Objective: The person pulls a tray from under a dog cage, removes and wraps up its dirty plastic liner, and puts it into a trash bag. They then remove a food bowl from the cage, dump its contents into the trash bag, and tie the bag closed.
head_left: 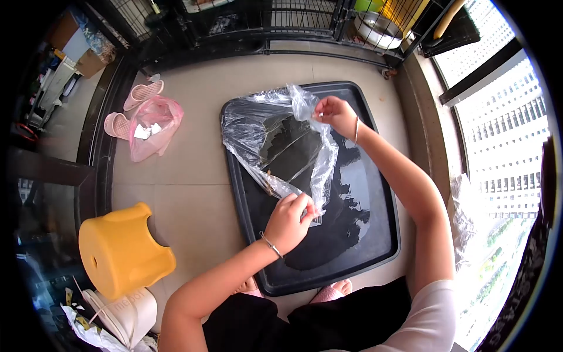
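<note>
A clear plastic bag is spread over the far left part of a black tray on the floor. My left hand pinches the bag's near edge, close to the middle of the tray. Farther off and to the right, my right hand grips a bunched upper corner of the same bag. Between the two hands the plastic hangs in a loose, wrinkled loop, and dark tray surface shows through it. Shiny wet patches lie on the tray to the right of the bag.
To the left stands a yellow stool, with a cream bag below it. A pink plastic bag holding white scraps sits beside pink slippers. Black wire cages line the far side; a window ledge runs along the right.
</note>
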Action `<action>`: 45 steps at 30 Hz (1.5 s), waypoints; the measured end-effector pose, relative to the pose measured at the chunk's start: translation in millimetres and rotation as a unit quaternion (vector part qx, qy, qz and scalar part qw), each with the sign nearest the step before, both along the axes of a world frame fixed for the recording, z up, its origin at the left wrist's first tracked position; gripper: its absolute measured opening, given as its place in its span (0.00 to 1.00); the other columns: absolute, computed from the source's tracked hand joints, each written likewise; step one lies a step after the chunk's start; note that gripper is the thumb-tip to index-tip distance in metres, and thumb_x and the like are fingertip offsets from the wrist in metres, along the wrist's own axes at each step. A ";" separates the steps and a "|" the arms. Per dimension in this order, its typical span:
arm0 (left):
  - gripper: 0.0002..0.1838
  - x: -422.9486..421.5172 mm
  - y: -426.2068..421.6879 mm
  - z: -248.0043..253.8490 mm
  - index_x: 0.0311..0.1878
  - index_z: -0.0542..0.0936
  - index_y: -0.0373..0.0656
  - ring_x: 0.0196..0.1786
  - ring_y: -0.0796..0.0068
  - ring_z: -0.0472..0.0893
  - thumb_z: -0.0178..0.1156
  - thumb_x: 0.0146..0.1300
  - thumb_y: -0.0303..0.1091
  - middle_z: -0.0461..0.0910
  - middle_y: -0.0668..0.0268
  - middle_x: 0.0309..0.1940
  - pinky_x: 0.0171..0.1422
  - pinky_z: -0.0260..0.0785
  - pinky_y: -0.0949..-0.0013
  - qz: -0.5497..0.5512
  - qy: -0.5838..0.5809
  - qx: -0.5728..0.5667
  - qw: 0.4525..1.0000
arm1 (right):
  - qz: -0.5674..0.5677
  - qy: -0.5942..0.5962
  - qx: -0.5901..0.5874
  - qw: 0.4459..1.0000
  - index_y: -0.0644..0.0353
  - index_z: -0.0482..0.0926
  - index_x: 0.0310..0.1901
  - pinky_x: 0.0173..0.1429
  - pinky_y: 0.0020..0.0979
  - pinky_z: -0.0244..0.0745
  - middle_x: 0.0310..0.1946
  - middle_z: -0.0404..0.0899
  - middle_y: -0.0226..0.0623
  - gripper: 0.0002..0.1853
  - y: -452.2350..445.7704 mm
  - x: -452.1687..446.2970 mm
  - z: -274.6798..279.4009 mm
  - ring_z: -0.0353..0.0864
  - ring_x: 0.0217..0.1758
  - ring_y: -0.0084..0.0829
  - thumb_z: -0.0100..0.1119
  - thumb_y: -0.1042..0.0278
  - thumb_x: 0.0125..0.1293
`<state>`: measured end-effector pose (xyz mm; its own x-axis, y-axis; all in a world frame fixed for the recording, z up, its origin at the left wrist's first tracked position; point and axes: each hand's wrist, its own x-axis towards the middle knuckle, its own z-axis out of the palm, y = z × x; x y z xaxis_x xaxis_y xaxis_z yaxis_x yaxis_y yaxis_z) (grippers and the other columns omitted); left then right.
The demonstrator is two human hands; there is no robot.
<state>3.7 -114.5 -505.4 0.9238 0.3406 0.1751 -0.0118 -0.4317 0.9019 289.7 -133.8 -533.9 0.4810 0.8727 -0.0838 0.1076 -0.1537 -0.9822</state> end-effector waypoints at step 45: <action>0.08 -20.5 159.0 -73.7 0.36 0.71 0.40 0.31 0.71 0.77 0.59 0.55 0.26 0.74 0.64 0.30 0.37 0.71 0.69 0.233 0.013 0.077 0.969 | -0.065 -0.209 -0.024 0.975 0.66 0.80 0.34 0.40 0.24 0.72 0.34 0.79 0.36 0.05 -61.4 -148.5 55.8 0.78 0.34 0.25 0.60 0.78 0.55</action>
